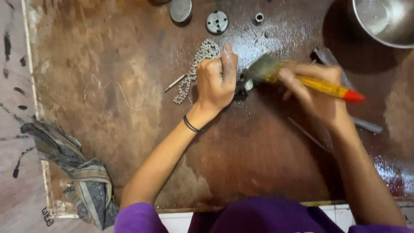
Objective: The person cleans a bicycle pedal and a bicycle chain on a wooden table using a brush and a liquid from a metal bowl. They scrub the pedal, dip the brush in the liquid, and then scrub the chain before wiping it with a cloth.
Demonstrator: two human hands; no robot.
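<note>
Clearly the small dark metal part [245,85] is pinned low against the counter [241,146] so that it cannot slide while bristles work over it. The left hand [215,80] is curled shut around the part, knuckles up and thumb stretched forward along the top, with most of the piece hidden under the fingers; only a dark edge and a pale spot show just to the right of the fist. The left forearm runs in from the lower left, a black band [190,124] at the wrist, and the wrist bends slightly so the fist sits flat on the wet, oily surface.

The right hand [312,88] is wrapped around the yellow handle of a paintbrush [302,77], whose red end points away to the right and whose grey bristles meet the part beside the left thumb. The hand is blurred, so how each finger lies cannot be told, but the grip is closed on the handle and the brush is tilted down toward the part.

A bike-style chain [196,69] lies in a loose line just left of the fist, touching or nearly touching it, with a thin pin [174,83] beside it. Round metal discs [217,21] sit further up the counter, a steel bowl [388,19] stands at the top right, and a striped rag [77,172] hangs over the left edge.
</note>
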